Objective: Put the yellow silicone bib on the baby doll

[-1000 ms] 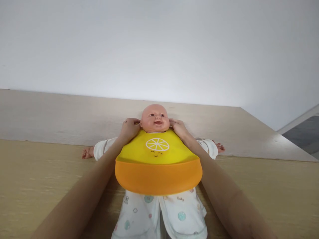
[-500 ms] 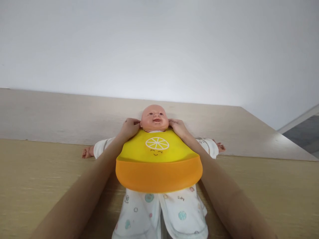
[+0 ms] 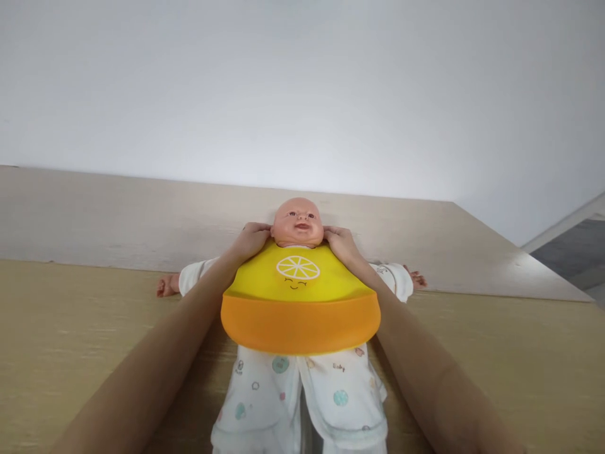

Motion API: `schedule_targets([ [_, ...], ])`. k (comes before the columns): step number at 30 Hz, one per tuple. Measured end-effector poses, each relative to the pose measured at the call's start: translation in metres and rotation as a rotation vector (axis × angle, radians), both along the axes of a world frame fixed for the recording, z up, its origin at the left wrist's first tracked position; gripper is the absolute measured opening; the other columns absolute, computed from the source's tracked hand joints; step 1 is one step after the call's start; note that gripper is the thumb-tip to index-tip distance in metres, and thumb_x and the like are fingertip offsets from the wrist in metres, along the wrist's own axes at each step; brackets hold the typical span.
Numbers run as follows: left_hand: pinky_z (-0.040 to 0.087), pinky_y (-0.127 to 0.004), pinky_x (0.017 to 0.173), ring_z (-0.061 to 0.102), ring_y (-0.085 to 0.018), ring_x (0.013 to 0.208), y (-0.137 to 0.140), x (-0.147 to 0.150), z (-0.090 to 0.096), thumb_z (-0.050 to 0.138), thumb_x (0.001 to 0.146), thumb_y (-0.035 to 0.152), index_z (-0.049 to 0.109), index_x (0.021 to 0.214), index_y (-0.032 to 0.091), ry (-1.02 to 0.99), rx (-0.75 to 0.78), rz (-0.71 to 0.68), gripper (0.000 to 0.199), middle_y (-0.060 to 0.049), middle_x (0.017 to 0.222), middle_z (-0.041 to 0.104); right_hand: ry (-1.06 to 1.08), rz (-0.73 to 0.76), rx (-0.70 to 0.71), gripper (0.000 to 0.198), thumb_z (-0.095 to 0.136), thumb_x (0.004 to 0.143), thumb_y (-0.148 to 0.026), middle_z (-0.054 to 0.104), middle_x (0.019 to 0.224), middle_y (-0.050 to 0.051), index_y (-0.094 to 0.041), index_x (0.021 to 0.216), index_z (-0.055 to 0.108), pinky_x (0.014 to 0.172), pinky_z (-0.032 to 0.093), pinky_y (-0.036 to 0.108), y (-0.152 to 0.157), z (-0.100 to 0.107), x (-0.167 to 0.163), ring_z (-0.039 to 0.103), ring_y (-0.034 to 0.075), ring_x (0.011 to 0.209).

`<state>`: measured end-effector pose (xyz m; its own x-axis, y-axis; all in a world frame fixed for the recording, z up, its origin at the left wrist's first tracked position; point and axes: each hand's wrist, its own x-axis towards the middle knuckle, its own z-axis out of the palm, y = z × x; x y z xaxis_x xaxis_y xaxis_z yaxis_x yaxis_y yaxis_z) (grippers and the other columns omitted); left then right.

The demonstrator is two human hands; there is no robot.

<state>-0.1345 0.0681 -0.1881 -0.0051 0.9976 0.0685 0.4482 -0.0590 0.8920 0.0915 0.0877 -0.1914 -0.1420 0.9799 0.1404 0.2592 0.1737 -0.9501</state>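
A yellow and orange bib [image 3: 299, 302] covers the chest of a doll [image 3: 297, 222] lying face up on the worktop [image 3: 80, 334], mid-frame. Just left and right of centre, the left hand [image 3: 254, 241] and right hand [image 3: 341, 244] flank its neck, fingers bent at the bib's upper corners; whether they grip it, I cannot tell.

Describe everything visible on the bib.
The bib is yellow above, with a white citrus-slice outline over a printed smile, and a broad orange pocket below. It looks like smooth, flexible silicone. It lies over the front of the doll. The left hand and right hand are at its upper ends; any fastening is hidden.
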Motion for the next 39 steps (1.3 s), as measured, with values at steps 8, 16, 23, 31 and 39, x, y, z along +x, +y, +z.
schedule_targets([
  [8, 0.045, -0.026, 0.062, 0.059, -0.018, 0.069, -0.007, -0.001, 0.011, 0.047, 0.068, 0.029, 0.072, 0.088, 0.014, 0.109, -0.033, 0.011, 0.035, -0.002, 0.07, 0.066, -0.002, -0.032, 0.005, 0.036, 0.041, 0.067, -0.023, 0.069, 0.081, 0.004, -0.012, 0.085, 0.07, 0.074, 0.044, 0.025, -0.003, -0.004, 0.003, 0.06, 0.016, 0.079],
  [16, 0.048, -0.03, 0.078, 0.063, -0.017, 0.078, -0.05, -0.019, 0.014, 0.034, 0.079, 0.026, 0.06, 0.111, 0.012, 0.265, 0.286, 0.256, 0.044, -0.01, 0.093, 0.069, -0.51, -0.1, 0.256, 0.031, 0.041, 0.08, -0.026, 0.069, 0.097, 0.007, -0.018, 0.091, 0.068, 0.081, 0.042, 0.028, -0.035, 0.013, 0.023, 0.061, 0.018, 0.089],
  [23, 0.046, -0.038, 0.088, 0.062, -0.024, 0.093, -0.112, -0.055, 0.018, 0.034, 0.081, 0.028, 0.067, 0.095, 0.014, 0.704, 0.503, 0.043, 0.038, -0.012, 0.097, 0.069, -0.932, -0.007, 0.459, 0.036, 0.035, 0.088, -0.037, 0.068, 0.098, 0.009, -0.019, 0.095, 0.064, 0.088, 0.036, 0.034, -0.108, 0.028, 0.091, 0.059, 0.021, 0.094],
  [31, 0.038, -0.052, 0.096, 0.051, -0.031, 0.118, -0.156, -0.08, -0.011, 0.038, 0.087, 0.032, 0.059, 0.119, 0.021, 1.061, 0.631, -0.086, 0.039, -0.011, 0.127, 0.057, -1.219, 0.089, 0.595, 0.039, 0.043, 0.086, -0.039, 0.053, 0.129, 0.01, -0.026, 0.12, 0.056, 0.096, 0.03, 0.046, -0.125, 0.015, 0.119, 0.048, 0.027, 0.116],
  [39, 0.041, -0.052, 0.094, 0.051, -0.032, 0.118, -0.168, -0.079, -0.013, 0.044, 0.083, 0.026, 0.063, 0.108, 0.019, 1.051, 0.735, 0.04, 0.032, -0.014, 0.12, 0.061, -1.294, -0.136, 0.658, 0.038, 0.042, 0.084, -0.018, 0.052, 0.13, 0.013, -0.02, 0.118, 0.058, 0.101, 0.029, 0.049, -0.144, 0.002, 0.113, 0.039, 0.031, 0.125],
])
